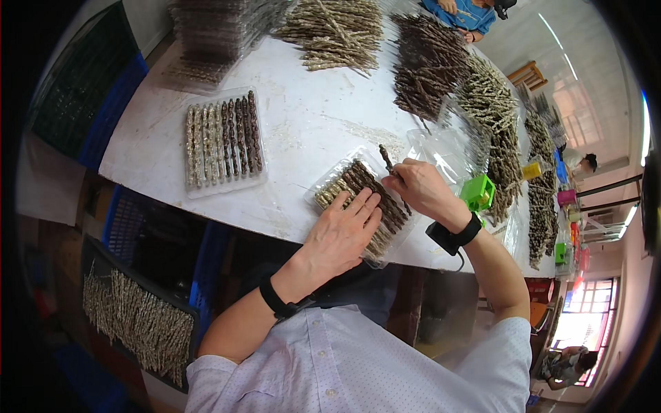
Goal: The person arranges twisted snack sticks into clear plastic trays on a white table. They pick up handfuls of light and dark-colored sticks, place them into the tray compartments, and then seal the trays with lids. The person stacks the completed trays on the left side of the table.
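In front of me a clear plastic tray [382, 256] holds a row of twisted sticks, pale ones on the left and dark brown ones on the right. My left hand [341, 230] lies over the sticks with its fingers stretched out, touching them. Between the closed fingers of my right hand [421, 187] is a dark twisted stick [385, 157], tilted above the tray's right side; its middle is hidden by the fingers. To the left, a second clear tray [227, 184] carries pale and dark sticks side by side.
Stacked clear trays [213, 34] stand at the far left. Heaps of pale sticks [334, 31] and dark sticks [430, 62] lie farther back. A green plastic holder [478, 193] sits right of my hand. A bin of sticks [138, 320] is below left. Another person [475, 17] works across the table.
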Motion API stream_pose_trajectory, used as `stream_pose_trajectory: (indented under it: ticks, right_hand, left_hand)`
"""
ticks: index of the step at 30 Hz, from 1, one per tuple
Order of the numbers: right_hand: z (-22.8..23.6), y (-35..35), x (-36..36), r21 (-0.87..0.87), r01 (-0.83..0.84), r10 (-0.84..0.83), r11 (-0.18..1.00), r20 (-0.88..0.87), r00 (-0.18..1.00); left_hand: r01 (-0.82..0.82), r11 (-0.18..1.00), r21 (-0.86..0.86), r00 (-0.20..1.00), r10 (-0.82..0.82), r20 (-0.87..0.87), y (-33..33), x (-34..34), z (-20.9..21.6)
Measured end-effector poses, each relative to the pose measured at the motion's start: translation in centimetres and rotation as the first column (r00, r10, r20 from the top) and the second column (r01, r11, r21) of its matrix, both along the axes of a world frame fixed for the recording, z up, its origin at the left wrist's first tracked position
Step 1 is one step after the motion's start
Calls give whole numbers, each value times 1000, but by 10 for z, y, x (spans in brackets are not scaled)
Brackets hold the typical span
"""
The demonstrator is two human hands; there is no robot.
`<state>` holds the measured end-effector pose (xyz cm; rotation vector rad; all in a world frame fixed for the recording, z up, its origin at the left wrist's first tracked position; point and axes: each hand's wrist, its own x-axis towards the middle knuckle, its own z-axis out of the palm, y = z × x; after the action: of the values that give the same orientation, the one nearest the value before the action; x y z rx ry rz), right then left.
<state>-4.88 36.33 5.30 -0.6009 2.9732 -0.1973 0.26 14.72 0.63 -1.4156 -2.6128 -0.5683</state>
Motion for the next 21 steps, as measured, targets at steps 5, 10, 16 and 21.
stream_pose_trajectory:
  ticks: [5, 10, 16, 21]
  right_hand:
    - [-1, -8, 11, 82, 5, 2, 997, -90, 996]
    - [4, -11, 4, -196, -6, -23, 981, -148, 989]
    - [28, -21, -7, -201, 60, -90, 978, -140, 986]
    - [29, -17, -11, -31, 55, -56, 998, -14, 998]
  left_hand:
    - [8, 1000, -6, 1000, -8, 12, 0, -1, 0]
    - [-4, 1000, 7, 1000, 4, 10, 0, -1, 0]
    - [1, 1000, -17, 1000, -1, 6, 0, 0, -2]
    - [-7, 1000, -13, 1000, 7, 7, 0, 0, 0]
